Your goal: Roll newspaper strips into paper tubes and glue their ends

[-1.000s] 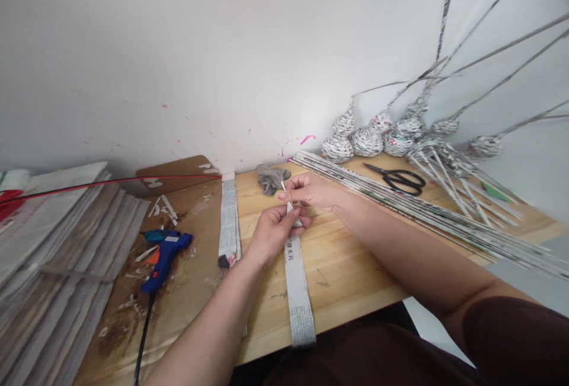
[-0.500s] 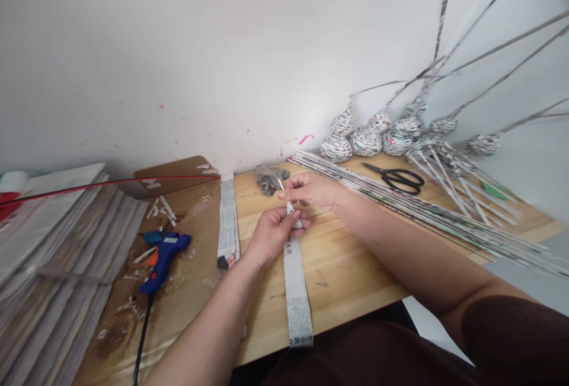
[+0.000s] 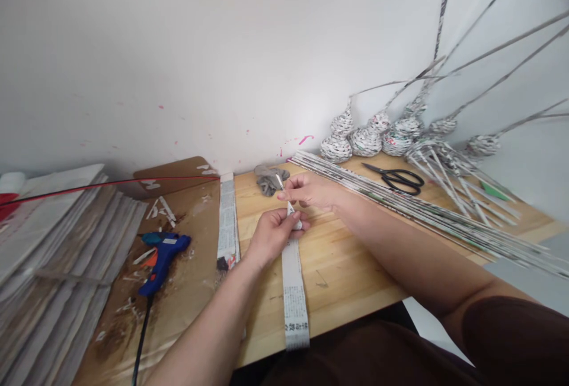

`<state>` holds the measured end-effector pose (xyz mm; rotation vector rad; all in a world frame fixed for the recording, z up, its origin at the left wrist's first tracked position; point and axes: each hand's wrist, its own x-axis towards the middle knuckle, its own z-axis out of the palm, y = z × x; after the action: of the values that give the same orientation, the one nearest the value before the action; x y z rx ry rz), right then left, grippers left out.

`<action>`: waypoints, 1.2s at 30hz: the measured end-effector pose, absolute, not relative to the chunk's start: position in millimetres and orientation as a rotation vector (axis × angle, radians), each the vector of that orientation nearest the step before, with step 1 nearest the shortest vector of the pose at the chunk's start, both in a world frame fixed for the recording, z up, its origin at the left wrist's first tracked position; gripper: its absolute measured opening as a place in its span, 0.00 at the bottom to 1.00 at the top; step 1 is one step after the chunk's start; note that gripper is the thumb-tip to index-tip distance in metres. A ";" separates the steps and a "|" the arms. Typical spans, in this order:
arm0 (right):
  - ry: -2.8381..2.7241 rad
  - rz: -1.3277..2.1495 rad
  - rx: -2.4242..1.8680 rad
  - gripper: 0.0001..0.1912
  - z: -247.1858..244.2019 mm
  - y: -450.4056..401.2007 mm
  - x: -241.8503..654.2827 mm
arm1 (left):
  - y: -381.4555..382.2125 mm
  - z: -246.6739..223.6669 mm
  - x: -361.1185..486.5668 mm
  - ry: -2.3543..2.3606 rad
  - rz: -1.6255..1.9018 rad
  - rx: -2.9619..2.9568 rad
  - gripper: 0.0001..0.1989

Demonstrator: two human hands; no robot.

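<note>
A long newspaper strip [image 3: 295,297] runs up the wooden table [image 3: 347,267], its lower end hanging just past the front edge. My left hand [image 3: 276,233] pinches this strip near its top, where it is folded to a slanted point. Just above, my right hand [image 3: 306,189] has thumb and fingers closed on the narrow rolled end of the same strip, and a thin pale tip sticks out beyond the fingers. Behind my right hand lies a crumpled grey cloth [image 3: 268,179]. A stack of newspaper strips [image 3: 228,217] lies to the left.
On stained cardboard [image 3: 186,279] at left lies a blue glue gun [image 3: 162,261], beside piled folded newspapers [image 3: 57,255]. Rolled paper sticks [image 3: 400,208] cross the right side, near black scissors [image 3: 402,179]. Several woven paper gourds [image 3: 367,140] stand against the wall.
The strip has been drawn up slightly and its lower part has shifted left. Print now shows on the folded part. Both hands stay almost in place.
</note>
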<state>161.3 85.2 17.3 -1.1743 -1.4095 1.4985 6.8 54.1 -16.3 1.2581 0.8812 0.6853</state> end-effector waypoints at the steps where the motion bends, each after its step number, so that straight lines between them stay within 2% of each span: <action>1: -1.466 1.535 -1.157 0.20 17.5 85.4 162.6 | 54.3 -16.2 6.7 0.886 0.689 1.251 0.16; 4: -1.550 1.580 -1.112 0.19 16.4 86.7 164.4 | 54.3 -15.9 6.7 0.899 0.702 1.240 0.17; 9: -1.350 1.447 -1.180 0.22 16.8 85.7 159.9 | 53.4 -15.0 6.4 0.867 0.689 1.268 0.17; 13: -1.444 1.565 -1.147 0.19 17.6 86.2 161.4 | 53.6 -14.8 5.5 0.883 0.681 1.280 0.17; 18: -1.302 1.404 -1.182 0.20 14.2 89.9 163.2 | 52.7 -16.3 6.6 0.868 0.665 1.292 0.16; 24: -1.451 1.568 -1.120 0.18 16.1 88.4 162.8 | 52.8 -16.7 7.3 0.893 0.650 1.282 0.15; 29: -1.316 1.377 -1.194 0.20 13.5 88.8 161.3 | 52.6 -16.9 7.5 0.886 0.662 1.281 0.16; 33: -1.507 1.563 -1.081 0.20 16.4 89.6 167.5 | 53.3 -17.0 6.8 0.875 0.662 1.279 0.17; 36: -1.445 1.518 -1.099 0.19 15.2 91.3 169.0 | 53.4 -17.0 6.4 0.871 0.662 1.280 0.17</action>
<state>169.0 91.3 15.2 -1.0989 -1.4453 1.5176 6.4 53.4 -17.0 1.2803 0.8713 0.6623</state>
